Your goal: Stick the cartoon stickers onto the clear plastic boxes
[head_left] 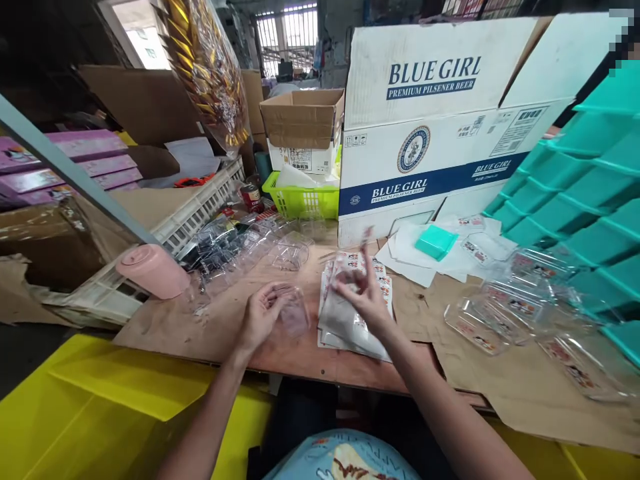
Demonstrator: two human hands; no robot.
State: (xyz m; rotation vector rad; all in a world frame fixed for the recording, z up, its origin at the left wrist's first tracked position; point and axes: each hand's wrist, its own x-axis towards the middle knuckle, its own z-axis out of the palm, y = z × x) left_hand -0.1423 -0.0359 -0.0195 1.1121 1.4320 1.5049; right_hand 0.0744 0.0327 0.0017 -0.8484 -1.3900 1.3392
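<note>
My left hand (264, 312) is closed on the edge of a clear plastic lid (296, 313), thumb and fingers pinching it just above the table. Over a stack of printed sticker sheets (330, 320) is my right hand (367, 297), its index finger stretched upward and the thumb apart from it. Its fingertips are smeared by motion; whether a small sticker clings to one cannot be made out. At the right lie several clear plastic lids (520, 303) bearing cartoon stickers. Plain clear lids (290, 253) sit in a heap beyond my left hand.
A white beer carton (425, 140) stands at the back, beside a lime-green basket (305, 200). Teal trays (575, 207) are stacked at the right. Left are a pink container (153, 270) and a white crate (200, 200). Yellow bins (135, 380) flank my lap.
</note>
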